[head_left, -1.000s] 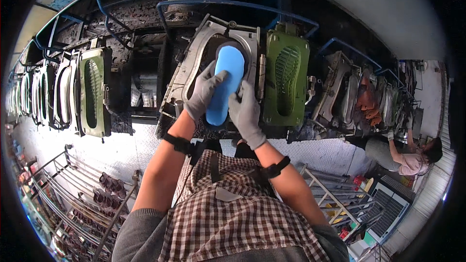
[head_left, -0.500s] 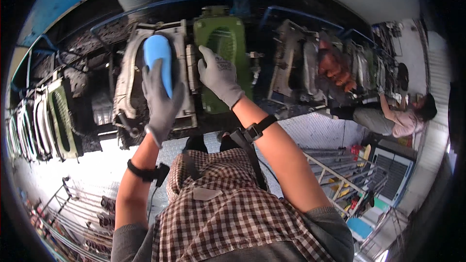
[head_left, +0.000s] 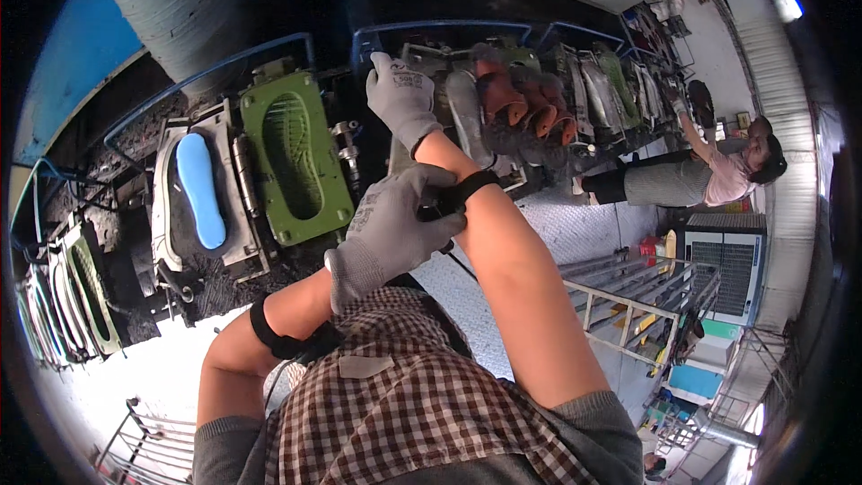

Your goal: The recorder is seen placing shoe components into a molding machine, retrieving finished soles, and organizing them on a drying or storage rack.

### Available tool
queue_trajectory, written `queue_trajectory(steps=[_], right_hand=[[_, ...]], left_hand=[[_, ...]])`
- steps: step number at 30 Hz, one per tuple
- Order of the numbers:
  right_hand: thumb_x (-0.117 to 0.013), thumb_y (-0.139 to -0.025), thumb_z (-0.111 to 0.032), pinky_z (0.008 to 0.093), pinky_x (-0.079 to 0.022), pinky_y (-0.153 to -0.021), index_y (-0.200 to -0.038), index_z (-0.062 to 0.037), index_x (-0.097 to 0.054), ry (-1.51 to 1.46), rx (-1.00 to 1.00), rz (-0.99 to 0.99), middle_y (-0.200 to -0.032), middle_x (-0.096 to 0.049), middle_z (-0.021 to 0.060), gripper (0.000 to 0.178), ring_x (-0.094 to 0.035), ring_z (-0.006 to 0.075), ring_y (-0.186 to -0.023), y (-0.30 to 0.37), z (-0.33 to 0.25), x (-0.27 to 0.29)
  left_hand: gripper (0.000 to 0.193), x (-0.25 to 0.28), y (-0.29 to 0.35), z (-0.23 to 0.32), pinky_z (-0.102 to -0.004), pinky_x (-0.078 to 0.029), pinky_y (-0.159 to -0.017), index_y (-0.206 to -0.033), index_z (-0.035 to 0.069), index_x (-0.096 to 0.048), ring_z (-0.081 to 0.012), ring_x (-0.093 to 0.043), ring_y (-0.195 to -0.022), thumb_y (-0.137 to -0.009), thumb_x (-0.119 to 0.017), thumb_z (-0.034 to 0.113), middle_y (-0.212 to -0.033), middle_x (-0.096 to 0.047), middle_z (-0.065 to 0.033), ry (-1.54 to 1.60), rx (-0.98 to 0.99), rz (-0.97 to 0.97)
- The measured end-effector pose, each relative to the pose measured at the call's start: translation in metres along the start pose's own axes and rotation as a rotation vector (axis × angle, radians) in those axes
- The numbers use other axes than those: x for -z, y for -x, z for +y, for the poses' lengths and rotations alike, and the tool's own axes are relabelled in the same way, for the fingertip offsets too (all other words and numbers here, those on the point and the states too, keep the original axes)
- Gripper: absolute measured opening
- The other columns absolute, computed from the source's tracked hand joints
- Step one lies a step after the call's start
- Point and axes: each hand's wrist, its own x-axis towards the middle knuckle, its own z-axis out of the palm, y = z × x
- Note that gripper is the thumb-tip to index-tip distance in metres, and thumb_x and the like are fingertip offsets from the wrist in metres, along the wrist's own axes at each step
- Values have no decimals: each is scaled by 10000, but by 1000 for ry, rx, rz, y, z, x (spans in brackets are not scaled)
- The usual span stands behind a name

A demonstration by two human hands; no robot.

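Observation:
My left hand [head_left: 395, 224] reaches across and has its fingers closed around the small black device [head_left: 435, 208] on my right wrist strap [head_left: 476, 184]. My right hand [head_left: 402, 97] is stretched forward beside the blue rail [head_left: 359, 40]. Its index finger and thumb stand apart with nothing seen between them; the other fingers are partly hidden. Both hands wear grey gloves. To their left, a blue sole-shaped piece [head_left: 199, 190] lies on a grey metal mould half [head_left: 164, 216]. Next to it is the green mould half [head_left: 321, 139], with a ridged, sole-shaped cavity.
More moulds [head_left: 85, 292] line up at far left. Brown boot-like pieces [head_left: 525, 101] rest among the moulds on the right. A co-worker [head_left: 709, 180] stands farther along the row. Behind on the right are a metal rack [head_left: 628, 314] and a grey louvred unit [head_left: 723, 265].
My left hand has let go of the blue piece and moved right, onto my right wrist's device. My right hand has left the green mould half. The view has shifted right.

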Motion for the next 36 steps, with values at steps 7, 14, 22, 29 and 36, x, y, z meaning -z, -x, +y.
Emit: queue_trajectory(steps=[7,14,22,29,36], right_hand=[[-575,-950,-236,498,-539,-693,-1037,-80,-638,-20,65,264,-912,-718,161,190,-714,361,-841,-9,72,20],[-536,-940,-157,470,-530,-678,-1086,-108,-587,212,541,-54,-929,-691,127,162,-714,303,-850,38,97,7],[-635,-914,-176,450,-542,-667,-1120,-143,-670,15,225,203,-894,-715,163,211,-708,336,-803,23,159,35],[-643,-937,-248,434,-572,-761,-1068,-158,-662,-1927,-891,300,-928,-722,65,160,-701,223,-868,-59,198,98],[-599,-962,-130,258,-578,-610,-1024,-112,-654,-2464,-465,196,-900,-706,4,85,-685,132,-782,-93,265,133]], left_hand=[[279,-43,-29,28,-261,-545,-668,-1064,-28,-663,-85,-664,-757,-846,-791,88,-898,-714,-65,110,-113,-207],[143,-70,-78,49,-244,-518,-645,-997,-13,-699,-76,-612,-705,-898,-729,85,-836,-667,-12,249,193,-521],[359,-109,-90,43,-271,-533,-748,-1222,-14,-589,-109,-633,-820,-909,-727,95,-948,-681,-47,374,226,-409],[348,-106,-118,-18,-316,-505,-977,-1334,-14,-529,-142,-611,-1128,-1020,-587,123,-1190,-651,-75,696,287,-22],[584,-199,-147,-29,-312,-534,-967,-1422,28,-506,-137,-629,-1119,-868,-649,-90,-1225,-644,-61,1270,-108,-463]])
